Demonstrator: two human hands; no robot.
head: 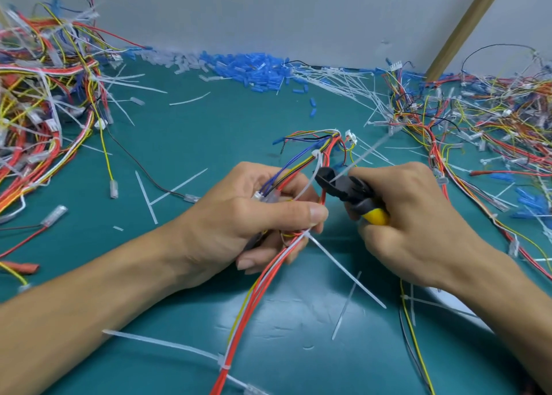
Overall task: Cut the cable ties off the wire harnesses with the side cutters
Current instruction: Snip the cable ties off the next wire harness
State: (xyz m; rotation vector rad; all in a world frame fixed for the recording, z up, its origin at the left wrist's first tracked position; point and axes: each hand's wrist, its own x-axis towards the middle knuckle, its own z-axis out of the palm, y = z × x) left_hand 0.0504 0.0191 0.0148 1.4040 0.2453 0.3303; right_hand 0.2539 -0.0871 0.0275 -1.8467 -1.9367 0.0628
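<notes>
My left hand (pixel 239 212) grips a wire harness (pixel 263 293) of red, yellow, white and blue wires over the teal mat. My right hand (pixel 418 215) grips the side cutters (pixel 346 187), which have yellow and grey handles and dark jaws. The jaws sit at a white cable tie (pixel 317 156) looped round the harness just beyond my left fingers. A second white tie (pixel 307 234) wraps the harness below my left thumb, its tail pointing down-right. A third tie (pixel 222 362) binds the harness near the bottom edge.
A large tangle of harnesses (pixel 44 102) fills the left side, another tangle (pixel 484 120) the right. Blue sleeves (pixel 254 69) and cut white ties (pixel 337 78) lie along the grey back wall. Loose cut ties (pixel 146 197) scatter over the teal mat (pixel 209 132).
</notes>
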